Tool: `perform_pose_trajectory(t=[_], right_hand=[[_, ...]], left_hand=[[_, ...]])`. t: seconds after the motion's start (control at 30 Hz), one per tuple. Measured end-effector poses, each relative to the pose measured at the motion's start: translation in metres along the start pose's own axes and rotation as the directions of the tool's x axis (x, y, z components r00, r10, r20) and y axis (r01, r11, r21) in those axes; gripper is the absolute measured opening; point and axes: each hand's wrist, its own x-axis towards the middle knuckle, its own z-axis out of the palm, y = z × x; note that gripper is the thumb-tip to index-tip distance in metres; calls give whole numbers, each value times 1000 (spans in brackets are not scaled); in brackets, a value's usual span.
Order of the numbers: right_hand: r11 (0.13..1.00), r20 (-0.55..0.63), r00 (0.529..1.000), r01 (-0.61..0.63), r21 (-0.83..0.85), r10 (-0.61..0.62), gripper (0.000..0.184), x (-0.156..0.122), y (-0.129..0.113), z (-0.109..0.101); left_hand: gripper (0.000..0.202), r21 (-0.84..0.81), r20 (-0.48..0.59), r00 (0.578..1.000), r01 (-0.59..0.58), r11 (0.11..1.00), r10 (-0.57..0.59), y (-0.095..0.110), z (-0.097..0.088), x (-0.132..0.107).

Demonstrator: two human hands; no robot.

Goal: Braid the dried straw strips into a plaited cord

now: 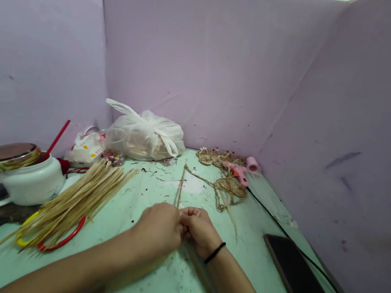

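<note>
A thin braided straw cord stands out from my fingertips toward the back, bends sharply, then runs right to a loose coil. My left hand is closed, its fingers pressed together at the near end of the cord. Touching it, my right hand pinches the same end, with a black band round the wrist. The exact grip between the fingertips is hidden. Blurred strands seem to trail below my hands. A bundle of dry straw strips lies to the left, partly over red and yellow loops.
At left stands a white mug with a round lid on it and a red stick inside. Behind are a tied white plastic bag and a pink glue gun with a black cable. A dark flat slab lies right. Lilac walls enclose three sides.
</note>
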Motion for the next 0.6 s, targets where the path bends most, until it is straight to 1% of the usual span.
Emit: perform_pose_trajectory(t=[0.03, 0.07, 0.1, 0.13, 0.17, 0.2, 0.23, 0.27, 0.3, 0.33, 0.4, 0.47, 0.53, 0.6], right_hand=[[1000, 28, 1000, 1, 6, -1, 7, 0, -1, -1], [1000, 47, 999, 1, 11, -1, 8, 0, -1, -2], [1000, 61, 998, 0, 13, -1, 9, 0, -1, -3], [1000, 74, 997, 0, 12, -1, 10, 0, -1, -3], [1000, 89, 996, -2, 10, 1, 11, 0, -1, -4], [1000, 102, 995, -1, 10, 0, 10, 1, -1, -5], [1000, 115, 993, 3, 12, -5, 9, 1, -1, -6], [1000, 131, 991, 11, 12, -13, 8, 2, -1, -7], [1000, 146, 989, 16, 4, -17, 6, 3, 0, -8], [1000, 156, 988, 20, -13, -17, 3, 4, 0, -9], [996, 157, 987, 36, -86, -22, 2, 7, 2, -10], [979, 130, 990, 83, -185, -60, 2, 8, 4, -10], [931, 71, 986, 167, -324, -152, 4, 7, 4, -9], [826, -21, 964, 217, -521, -266, 6, 3, 2, -9]], left_hand=[[15, 83, -104, 994, -19, 996, 28, -3, -7, 6], [18, 84, -184, 982, -16, 996, 31, -7, -12, 12], [19, 3, -148, 989, 17, 1000, -16, -10, -15, 17], [18, -116, -40, 996, 78, 990, -83, -13, -17, 22], [16, -243, 82, 990, 135, 961, -118, -16, -16, 26], [14, -356, 206, 970, 198, 913, -130, -19, -15, 29], [13, -440, 295, 948, 246, 864, -120, -21, -12, 32], [12, -493, 338, 935, 271, 827, -105, -23, -10, 33], [12, -515, 345, 933, 278, 810, -101, -24, -7, 35], [11, -512, 336, 936, 278, 813, -108, -25, -6, 35], [10, -437, 298, 943, 272, 857, -148, -26, -5, 36], [7, -352, 251, 951, 264, 898, -181, -25, -5, 37], [5, -310, 205, 959, 255, 916, -198, -23, -5, 37], [6, -304, 162, 968, 234, 924, -192, -22, -3, 37]])
